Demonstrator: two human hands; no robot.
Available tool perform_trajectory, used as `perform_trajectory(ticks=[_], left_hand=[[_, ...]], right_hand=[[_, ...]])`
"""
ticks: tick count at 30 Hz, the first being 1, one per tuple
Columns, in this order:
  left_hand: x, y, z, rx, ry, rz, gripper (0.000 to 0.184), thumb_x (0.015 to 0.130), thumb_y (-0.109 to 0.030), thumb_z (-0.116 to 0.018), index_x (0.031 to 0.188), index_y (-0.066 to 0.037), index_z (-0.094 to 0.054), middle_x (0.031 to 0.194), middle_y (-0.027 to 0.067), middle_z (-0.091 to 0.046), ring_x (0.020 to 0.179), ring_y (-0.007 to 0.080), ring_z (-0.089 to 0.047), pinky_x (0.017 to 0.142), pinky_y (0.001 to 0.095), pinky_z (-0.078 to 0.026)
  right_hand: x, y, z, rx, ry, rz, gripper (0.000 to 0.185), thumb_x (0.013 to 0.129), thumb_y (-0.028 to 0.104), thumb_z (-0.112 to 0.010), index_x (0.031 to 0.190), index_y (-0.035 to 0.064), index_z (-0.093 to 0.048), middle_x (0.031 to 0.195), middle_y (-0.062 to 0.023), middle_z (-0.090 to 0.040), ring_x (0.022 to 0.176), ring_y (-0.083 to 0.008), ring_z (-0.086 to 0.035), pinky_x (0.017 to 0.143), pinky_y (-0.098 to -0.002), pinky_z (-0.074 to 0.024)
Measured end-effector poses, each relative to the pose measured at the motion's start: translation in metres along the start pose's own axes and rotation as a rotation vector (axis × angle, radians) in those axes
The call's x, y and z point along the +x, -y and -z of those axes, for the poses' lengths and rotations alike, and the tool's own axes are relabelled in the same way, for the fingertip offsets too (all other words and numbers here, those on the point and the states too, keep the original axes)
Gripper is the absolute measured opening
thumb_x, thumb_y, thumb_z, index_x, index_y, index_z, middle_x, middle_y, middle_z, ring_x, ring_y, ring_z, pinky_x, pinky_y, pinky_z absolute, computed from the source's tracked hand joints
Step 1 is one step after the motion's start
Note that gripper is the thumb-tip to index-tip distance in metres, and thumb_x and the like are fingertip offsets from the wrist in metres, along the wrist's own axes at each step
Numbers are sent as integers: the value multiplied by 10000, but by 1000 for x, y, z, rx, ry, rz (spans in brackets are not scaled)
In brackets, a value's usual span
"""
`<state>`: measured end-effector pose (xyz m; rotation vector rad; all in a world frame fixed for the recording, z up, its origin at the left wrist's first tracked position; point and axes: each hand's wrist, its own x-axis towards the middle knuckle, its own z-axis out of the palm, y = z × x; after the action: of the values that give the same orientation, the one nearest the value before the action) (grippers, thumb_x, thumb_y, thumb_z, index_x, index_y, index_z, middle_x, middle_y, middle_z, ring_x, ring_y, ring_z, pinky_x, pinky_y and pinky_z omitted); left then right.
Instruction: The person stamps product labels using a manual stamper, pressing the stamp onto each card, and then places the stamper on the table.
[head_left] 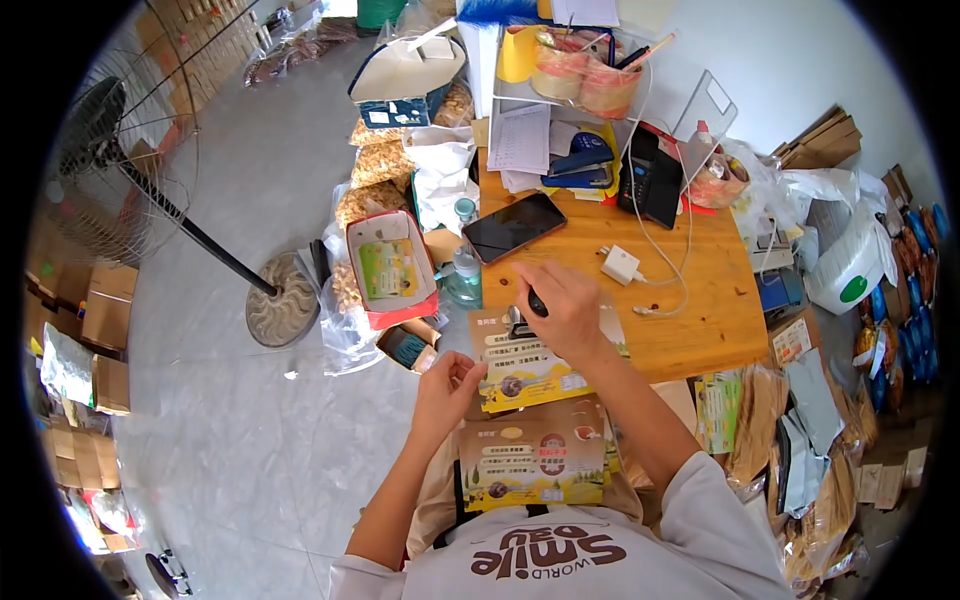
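My right hand (566,308) is closed around a small tool with a black handle (538,303) and a metal end; the fingers hide part of it. The tool is over the upper part of a printed brown-and-yellow packaging bag (530,372) at the table's front edge. At that bag's left edge is my left hand (452,390), its fingers curled with thumb and fingertips close together; whether they pinch the bag's edge is hard to make out. A second printed bag (520,465) of similar design lies below the first, over my lap.
On the wooden table (700,330) are a black phone (515,228), a white charger (622,265) with its cable and a stapler (580,160). Left of the table are a red-edged box (425,285), a bottle (462,280) and bagged goods. A fan (270,290) stands on the floor.
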<state>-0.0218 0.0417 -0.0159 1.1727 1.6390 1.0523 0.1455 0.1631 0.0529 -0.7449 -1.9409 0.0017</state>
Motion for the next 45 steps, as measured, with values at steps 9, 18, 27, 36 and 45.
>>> perform_trajectory(ticks=[9, 18, 27, 36, 45], left_hand=[[5, 4, -5, -1, -54, 68, 350, 838, -311, -703, 815, 16, -583, 611, 31, -588, 534, 69, -499, 494, 229, -389], [15, 18, -12, 49, -42, 27, 315, 814, -255, -718, 717, 28, -619, 569, 56, -587, 512, 97, -520, 477, 274, -401], [-1, -9, -8, 503, -127, -207, 80, 794, -67, -595, 759, -6, -633, 672, 212, -614, 645, 392, -604, 580, 461, -451], [-20, -39, -4, 752, -195, -259, 106, 871, -120, -547, 808, -45, -586, 691, 182, -621, 668, 392, -603, 595, 479, -462], [-15, -7, -2, 275, -206, -261, 162, 851, -43, -581, 735, 23, -489, 635, 232, -534, 592, 407, -521, 534, 441, -385]], right_hand=[[-2, 6, 4, -7, -11, -84, 309, 714, -24, -675, 1013, 49, -650, 700, -84, -580, 589, -254, -578, 530, -338, -454], [34, 51, 116, -109, -310, -86, 340, 691, -75, -644, 1015, 28, -662, 697, -86, -594, 590, -220, -584, 557, -301, -463], [-14, 47, 136, -153, -188, -184, 333, 658, -109, -624, 970, 3, -653, 676, -111, -581, 581, -241, -579, 554, -309, -459], [-14, 47, 146, -225, -216, -227, 295, 685, -107, -621, 958, 0, -652, 668, -118, -571, 565, -244, -570, 528, -312, -441], [-8, 48, 142, -210, -282, -205, 291, 698, -111, -615, 962, 3, -661, 652, -109, -546, 546, -227, -535, 525, -297, -424]])
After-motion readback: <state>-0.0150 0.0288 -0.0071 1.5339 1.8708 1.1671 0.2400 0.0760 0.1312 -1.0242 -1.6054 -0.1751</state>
